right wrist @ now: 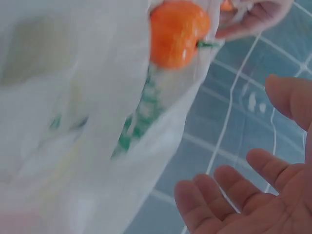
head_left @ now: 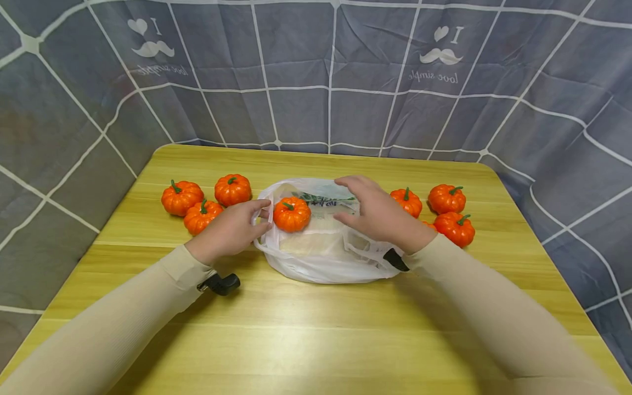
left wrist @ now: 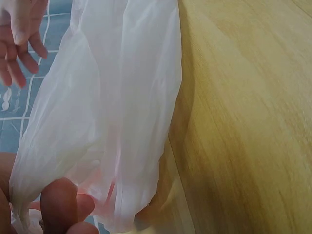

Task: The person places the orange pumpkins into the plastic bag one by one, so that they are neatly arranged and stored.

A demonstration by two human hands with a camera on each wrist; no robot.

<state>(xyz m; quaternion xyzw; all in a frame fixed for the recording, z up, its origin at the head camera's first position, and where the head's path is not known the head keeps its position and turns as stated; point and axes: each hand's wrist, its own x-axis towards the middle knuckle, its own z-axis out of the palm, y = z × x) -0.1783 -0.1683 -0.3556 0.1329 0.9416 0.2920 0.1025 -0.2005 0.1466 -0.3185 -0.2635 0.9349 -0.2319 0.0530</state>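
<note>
L hand (head_left: 233, 229) pinches L rim of white bag (head_left: 321, 275) w/ pumpkin (head_left: 292, 215) in it; R hand (head_left: 375, 211) relaxed, fingers apart, nr R side.

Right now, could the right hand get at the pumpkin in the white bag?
Probably yes: the right hand looks empty and close by, the left hand holds the edge of the white bag, and nothing covers the pumpkin from above.
</note>
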